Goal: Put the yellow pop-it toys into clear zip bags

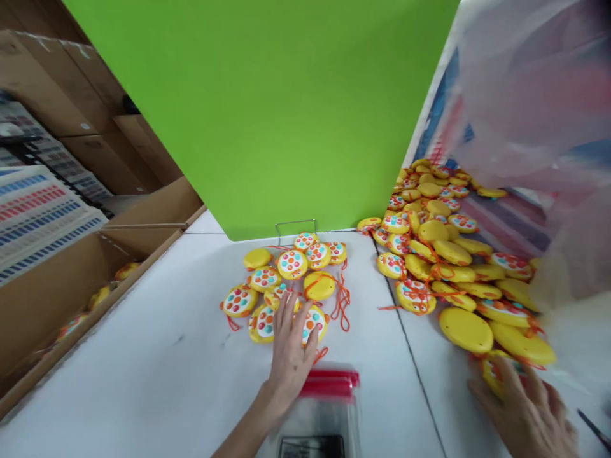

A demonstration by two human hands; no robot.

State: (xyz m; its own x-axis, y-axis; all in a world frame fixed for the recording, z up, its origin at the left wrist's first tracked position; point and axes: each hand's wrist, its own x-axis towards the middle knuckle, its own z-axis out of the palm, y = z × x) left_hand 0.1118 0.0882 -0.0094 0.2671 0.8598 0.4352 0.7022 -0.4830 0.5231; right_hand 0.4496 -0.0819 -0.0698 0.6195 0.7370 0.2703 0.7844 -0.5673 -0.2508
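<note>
Several yellow oval toys, white on one face with coloured dots and strung with orange cords, lie in a loose cluster at the middle of the white table; one dotted toy faces up there. My left hand rests over the near side of this cluster, fingers stretched out across a dotted toy. At the lower right, my right hand curls round a yellow toy at the near edge of a big pile. Fingers partly hide that toy. Below my left wrist lie clear plastic bags with red top strips.
A tall green panel stands behind the cluster, a wire bracket at its foot. On the right, the toy pile spills from a translucent striped sack. An open carton with wrapped toys sits left; stacked boxes stand beyond.
</note>
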